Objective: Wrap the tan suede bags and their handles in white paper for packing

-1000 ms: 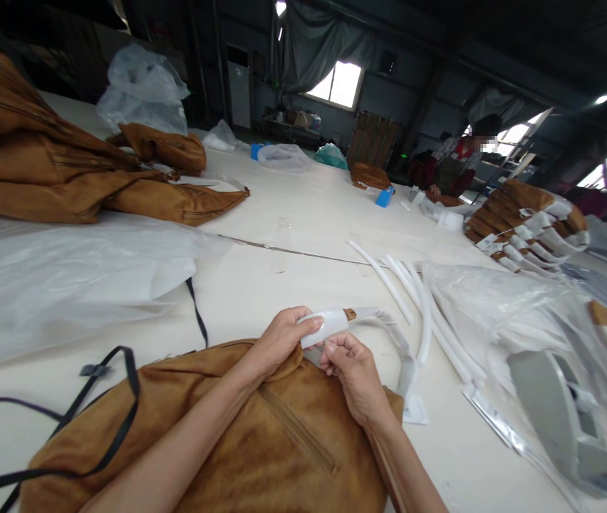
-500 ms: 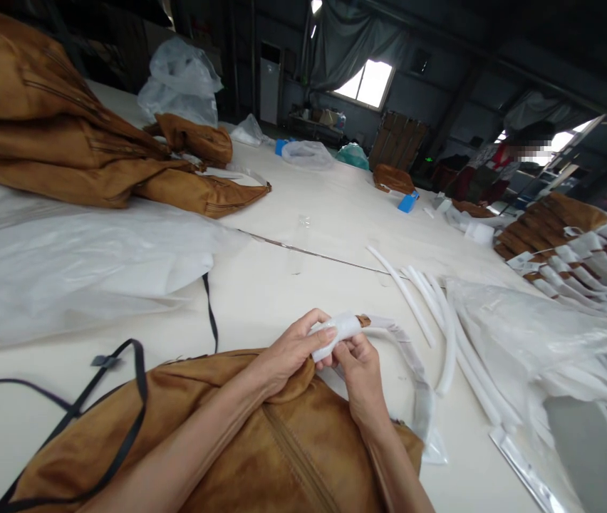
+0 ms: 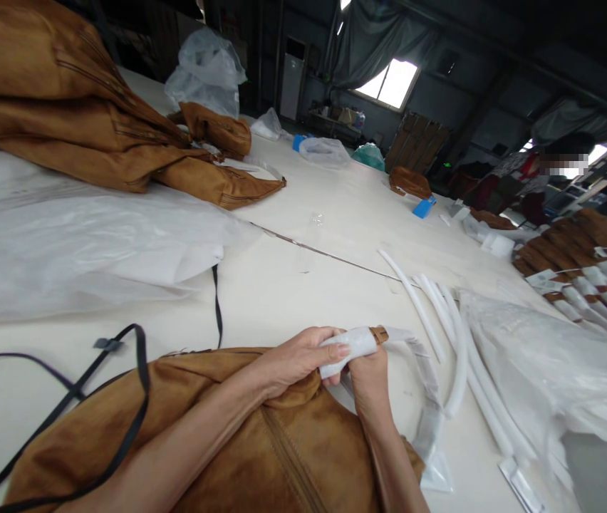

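A brown leather-like bag with a zipper lies at the near edge of the table. Its handle, bent in an arc to the right, is covered in thin white wrap. Around the handle's left part sits a white foam sleeve, with a bit of brown showing at its right end. My left hand is closed on the sleeve, thumb on top. My right hand is closed at the sleeve's underside near its right end; its fingertips are mostly hidden.
White foam tubes and clear plastic bags lie at right. Black straps loop at left, near plastic sheeting. More brown bags are piled at back left and far right. A person stands far right.
The view has shifted, so the background sits further right. My right hand's fingers have moved from below the sleeve up against its right end, and are now more hidden. My left hand keeps its grip.
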A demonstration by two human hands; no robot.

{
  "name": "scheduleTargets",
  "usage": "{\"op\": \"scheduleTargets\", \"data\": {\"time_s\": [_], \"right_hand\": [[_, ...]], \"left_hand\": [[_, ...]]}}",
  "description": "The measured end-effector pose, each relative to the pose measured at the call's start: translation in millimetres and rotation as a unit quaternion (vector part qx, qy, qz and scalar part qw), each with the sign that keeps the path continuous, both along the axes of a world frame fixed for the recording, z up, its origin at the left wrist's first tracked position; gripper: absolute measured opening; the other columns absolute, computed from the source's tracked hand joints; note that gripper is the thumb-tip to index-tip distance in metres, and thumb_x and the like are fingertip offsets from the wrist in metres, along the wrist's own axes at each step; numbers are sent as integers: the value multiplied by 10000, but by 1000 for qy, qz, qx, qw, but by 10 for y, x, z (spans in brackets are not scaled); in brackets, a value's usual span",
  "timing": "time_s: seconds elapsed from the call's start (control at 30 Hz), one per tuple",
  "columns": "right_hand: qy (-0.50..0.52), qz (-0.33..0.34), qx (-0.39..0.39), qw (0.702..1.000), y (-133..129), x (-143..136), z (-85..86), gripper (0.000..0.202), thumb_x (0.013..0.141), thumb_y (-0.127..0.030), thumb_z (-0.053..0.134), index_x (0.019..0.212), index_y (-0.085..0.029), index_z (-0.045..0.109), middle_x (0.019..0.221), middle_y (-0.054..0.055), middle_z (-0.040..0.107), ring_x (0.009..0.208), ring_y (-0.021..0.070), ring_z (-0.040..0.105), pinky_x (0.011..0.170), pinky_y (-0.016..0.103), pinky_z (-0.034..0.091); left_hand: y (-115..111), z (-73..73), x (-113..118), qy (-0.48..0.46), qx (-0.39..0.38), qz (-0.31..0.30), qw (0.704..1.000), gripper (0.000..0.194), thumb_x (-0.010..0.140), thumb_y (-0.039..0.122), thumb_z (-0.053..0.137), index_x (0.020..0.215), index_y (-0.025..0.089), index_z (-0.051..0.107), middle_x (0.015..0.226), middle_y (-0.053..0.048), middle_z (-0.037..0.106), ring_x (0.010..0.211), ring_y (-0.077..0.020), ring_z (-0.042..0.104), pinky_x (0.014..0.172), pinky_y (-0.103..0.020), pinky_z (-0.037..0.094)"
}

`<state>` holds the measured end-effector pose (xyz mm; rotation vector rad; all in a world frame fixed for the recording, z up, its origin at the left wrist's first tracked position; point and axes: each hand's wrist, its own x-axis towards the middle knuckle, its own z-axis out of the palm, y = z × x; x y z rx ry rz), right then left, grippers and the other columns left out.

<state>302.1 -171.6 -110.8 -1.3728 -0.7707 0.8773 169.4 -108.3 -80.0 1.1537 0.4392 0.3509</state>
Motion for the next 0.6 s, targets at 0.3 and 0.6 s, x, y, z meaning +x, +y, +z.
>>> {"op": "scheduleTargets", "data": {"time_s": [0.3, 0.6], "right_hand": [[2, -61, -46, 997, -54, 28, 196, 346, 672, -459, 732, 636, -212, 493, 393, -85, 442, 376, 72, 331, 395, 209, 241], [-119, -111, -192, 968, -1672, -21, 229, 492, 766, -661, 666, 614, -212, 532, 398, -45, 458, 411, 106, 401, 462, 229, 349]], "left_hand": [[26, -19, 67, 18, 44, 85, 995, 397, 726, 522, 721, 785, 138, 641, 645, -20, 629, 605, -139, 547, 605, -235, 419], [51, 58, 90, -16, 17, 210, 977, 398, 643, 470, 788, 818, 142, 647, 704, -5, 615, 656, -147, 603, 656, -258, 490]]}}
